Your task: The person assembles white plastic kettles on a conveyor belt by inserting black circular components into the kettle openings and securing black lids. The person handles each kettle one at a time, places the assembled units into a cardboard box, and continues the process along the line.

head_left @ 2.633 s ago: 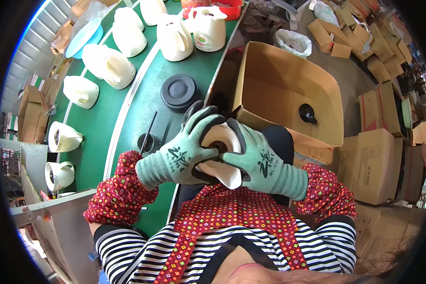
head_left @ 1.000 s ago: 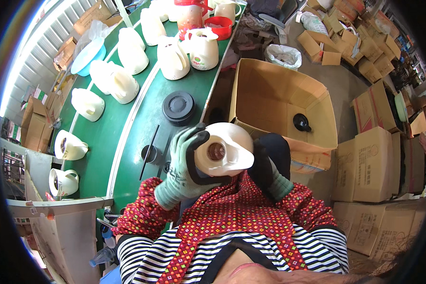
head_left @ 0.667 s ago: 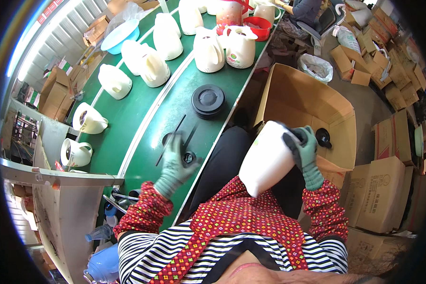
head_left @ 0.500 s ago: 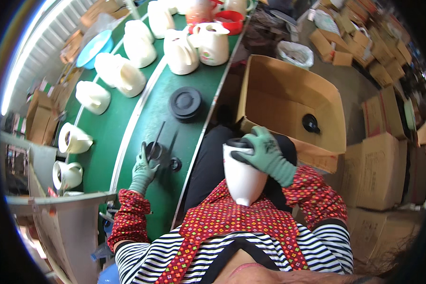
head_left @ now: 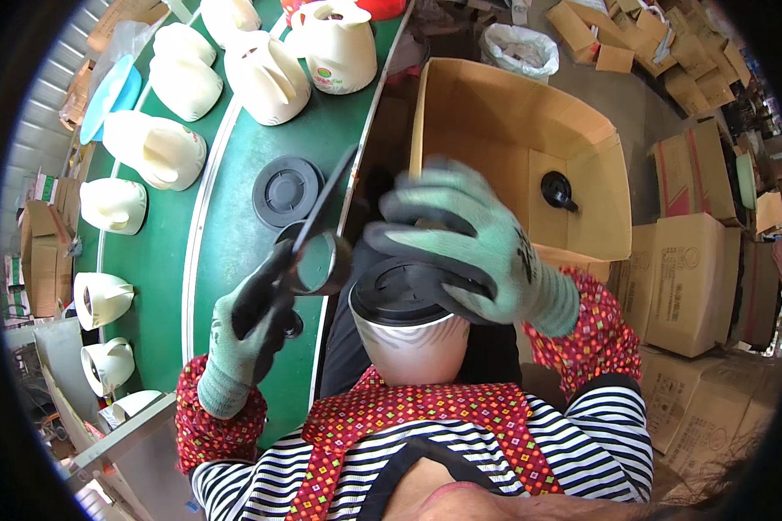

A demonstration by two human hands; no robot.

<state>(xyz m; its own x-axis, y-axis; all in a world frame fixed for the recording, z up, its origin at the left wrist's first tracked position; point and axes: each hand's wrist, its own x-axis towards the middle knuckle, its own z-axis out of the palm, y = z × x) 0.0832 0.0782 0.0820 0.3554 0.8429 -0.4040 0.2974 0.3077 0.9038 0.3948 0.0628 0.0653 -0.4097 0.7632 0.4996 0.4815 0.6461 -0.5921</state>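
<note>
My left hand (head_left: 250,317), in a green-and-black glove, is closed around a small black cup (head_left: 320,262) above the green work surface. From the cup a long, thin dark strip (head_left: 328,195) rises; whether it is fixed to the cup I cannot tell. On my lap stands a white tapered vessel (head_left: 408,352), its wide end up and covered by a round black disc (head_left: 391,295). Over that disc hovers my right hand (head_left: 473,243), gloved alike, slightly blurred, fingers stretched out and apart; its thumb side overlaps the disc's edge. Another black disc (head_left: 287,193) lies beside the cup.
Several cream jugs (head_left: 268,78) stand along the green work surface (head_left: 235,260) to the left. An open cardboard box (head_left: 513,113) on the right holds a black round part (head_left: 558,189). Stacked cartons (head_left: 691,286) and a lined white bin (head_left: 521,50) are farther right and back.
My left hand has lifted the black cup with its strip off the surface and moved right. The vessel now stands with its disc facing up. My right hand has loosened its grip on the disc.
</note>
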